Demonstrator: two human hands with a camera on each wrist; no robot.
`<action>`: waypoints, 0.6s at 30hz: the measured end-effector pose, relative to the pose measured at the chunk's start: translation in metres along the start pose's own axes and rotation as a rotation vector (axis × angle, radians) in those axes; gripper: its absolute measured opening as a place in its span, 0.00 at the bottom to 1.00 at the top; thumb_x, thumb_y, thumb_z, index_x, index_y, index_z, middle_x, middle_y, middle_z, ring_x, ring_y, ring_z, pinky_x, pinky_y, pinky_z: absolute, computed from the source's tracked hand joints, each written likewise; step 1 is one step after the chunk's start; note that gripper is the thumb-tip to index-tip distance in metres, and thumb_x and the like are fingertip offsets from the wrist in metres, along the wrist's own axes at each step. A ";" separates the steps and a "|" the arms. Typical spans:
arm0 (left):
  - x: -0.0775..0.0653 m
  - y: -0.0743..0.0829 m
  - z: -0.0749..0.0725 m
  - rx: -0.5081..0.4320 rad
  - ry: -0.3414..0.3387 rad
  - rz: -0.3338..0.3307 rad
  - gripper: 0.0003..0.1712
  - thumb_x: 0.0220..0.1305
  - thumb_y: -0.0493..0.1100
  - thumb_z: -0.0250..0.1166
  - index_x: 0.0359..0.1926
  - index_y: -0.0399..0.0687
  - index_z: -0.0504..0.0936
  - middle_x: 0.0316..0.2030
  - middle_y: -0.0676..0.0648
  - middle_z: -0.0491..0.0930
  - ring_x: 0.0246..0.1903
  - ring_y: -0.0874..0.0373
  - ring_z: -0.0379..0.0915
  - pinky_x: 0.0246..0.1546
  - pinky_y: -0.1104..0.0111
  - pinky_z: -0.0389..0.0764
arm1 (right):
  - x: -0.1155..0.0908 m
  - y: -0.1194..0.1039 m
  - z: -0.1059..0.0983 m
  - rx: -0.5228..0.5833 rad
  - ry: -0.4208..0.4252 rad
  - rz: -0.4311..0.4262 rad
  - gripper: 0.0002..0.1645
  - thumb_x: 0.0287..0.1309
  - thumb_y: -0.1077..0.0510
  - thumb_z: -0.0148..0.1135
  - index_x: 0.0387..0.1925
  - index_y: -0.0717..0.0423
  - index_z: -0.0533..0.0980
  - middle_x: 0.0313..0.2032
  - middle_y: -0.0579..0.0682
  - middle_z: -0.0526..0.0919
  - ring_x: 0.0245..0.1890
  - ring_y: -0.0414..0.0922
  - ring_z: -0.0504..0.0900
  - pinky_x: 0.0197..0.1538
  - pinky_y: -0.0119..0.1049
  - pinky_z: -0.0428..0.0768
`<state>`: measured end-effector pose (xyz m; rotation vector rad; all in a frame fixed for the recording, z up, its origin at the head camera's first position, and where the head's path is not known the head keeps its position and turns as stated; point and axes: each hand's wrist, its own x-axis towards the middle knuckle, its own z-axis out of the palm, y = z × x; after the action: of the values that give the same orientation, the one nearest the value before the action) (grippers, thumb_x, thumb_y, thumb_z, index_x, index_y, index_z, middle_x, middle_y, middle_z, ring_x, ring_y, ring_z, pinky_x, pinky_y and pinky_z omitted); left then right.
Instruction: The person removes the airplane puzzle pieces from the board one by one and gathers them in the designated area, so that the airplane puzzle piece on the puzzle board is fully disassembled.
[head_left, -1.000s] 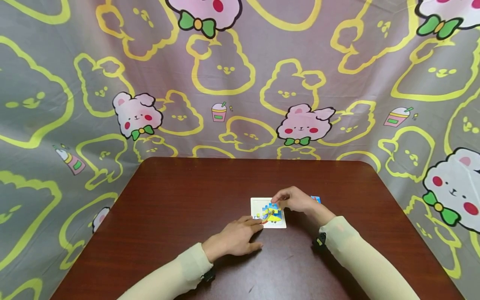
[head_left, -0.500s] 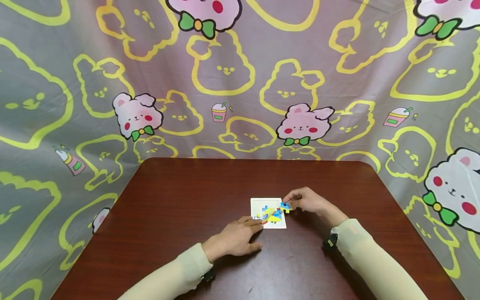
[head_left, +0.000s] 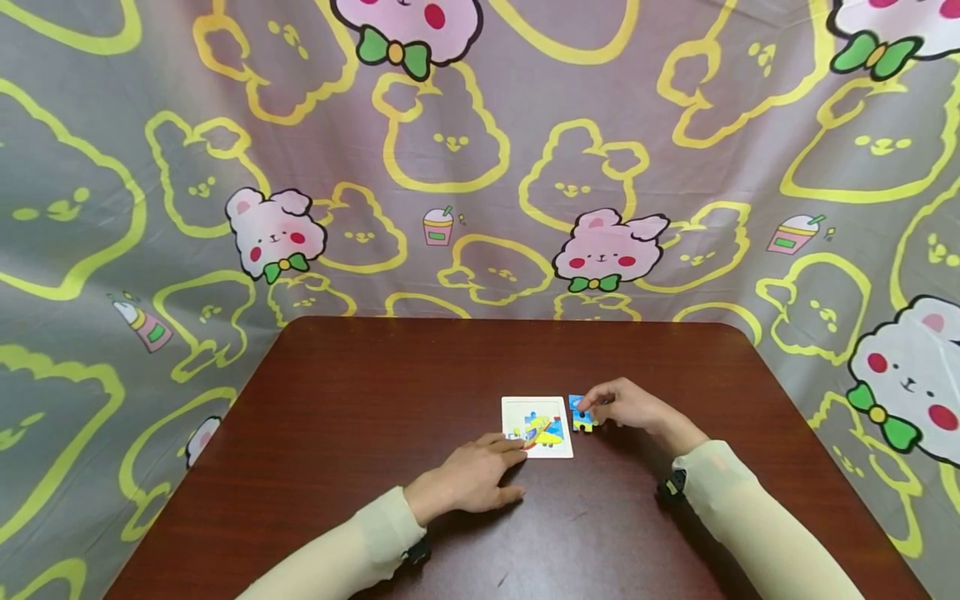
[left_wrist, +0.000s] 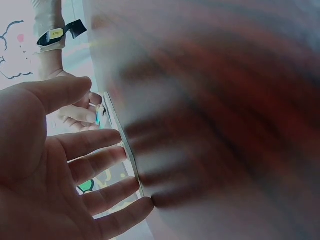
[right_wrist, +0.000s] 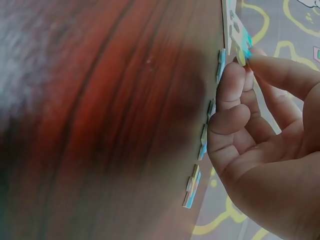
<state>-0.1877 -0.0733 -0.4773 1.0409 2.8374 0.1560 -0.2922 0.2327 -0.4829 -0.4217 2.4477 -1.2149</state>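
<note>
A white puzzle tray (head_left: 517, 410) lies flat on the table, with blue and yellow jigsaw pieces (head_left: 551, 433) in its lower right part. My left hand (head_left: 471, 475) rests at the tray's lower left, fingers straight and spread; in the left wrist view its fingertips (left_wrist: 131, 185) meet the tray's edge. Just right of the tray, my right hand (head_left: 628, 407) pinches a blue and yellow puzzle piece (right_wrist: 244, 44) between thumb and fingers. The piece (head_left: 576, 403) has knobs and notches, and the fingers cover part of it in the head view.
Several loose puzzle pieces (right_wrist: 192, 186) lie in a row on the table beneath the right hand. The brown wooden table (head_left: 390, 383) runs back to a grey cartoon-printed curtain (head_left: 480, 208), which also hangs along both sides.
My right hand has moved right, off the tray, with the blue and yellow puzzle piece, which has turned in the fingers. Blue pieces in the tray's upper part are gone. The left hand stays put.
</note>
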 end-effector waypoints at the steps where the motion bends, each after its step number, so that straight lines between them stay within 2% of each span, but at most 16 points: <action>1: 0.000 0.000 0.000 0.001 -0.001 0.001 0.34 0.66 0.62 0.60 0.69 0.54 0.73 0.71 0.55 0.69 0.71 0.52 0.64 0.63 0.57 0.76 | 0.000 0.000 0.001 -0.003 -0.001 -0.004 0.09 0.63 0.63 0.61 0.42 0.56 0.86 0.28 0.50 0.83 0.28 0.47 0.78 0.24 0.34 0.70; 4: 0.000 0.001 0.000 0.005 0.000 0.004 0.34 0.66 0.62 0.61 0.69 0.54 0.74 0.70 0.55 0.70 0.71 0.52 0.64 0.63 0.57 0.76 | -0.001 -0.001 0.001 -0.016 -0.004 -0.022 0.09 0.63 0.65 0.61 0.41 0.58 0.86 0.28 0.51 0.83 0.28 0.46 0.77 0.25 0.34 0.70; 10: 0.001 0.000 -0.001 0.004 0.002 0.010 0.34 0.66 0.62 0.61 0.68 0.53 0.74 0.70 0.54 0.70 0.70 0.53 0.64 0.62 0.58 0.76 | 0.001 0.001 0.003 -0.030 -0.007 -0.053 0.09 0.61 0.68 0.61 0.39 0.60 0.86 0.30 0.51 0.85 0.29 0.44 0.77 0.33 0.38 0.78; 18: 0.001 0.000 0.000 0.002 0.010 0.011 0.34 0.66 0.62 0.61 0.68 0.54 0.74 0.70 0.54 0.70 0.70 0.53 0.64 0.62 0.57 0.77 | 0.002 0.001 0.005 -0.034 0.009 -0.048 0.09 0.59 0.68 0.62 0.38 0.59 0.86 0.35 0.52 0.87 0.29 0.43 0.79 0.34 0.38 0.80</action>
<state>-0.1886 -0.0729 -0.4772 1.0591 2.8418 0.1602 -0.2919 0.2295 -0.4870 -0.4880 2.4821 -1.1976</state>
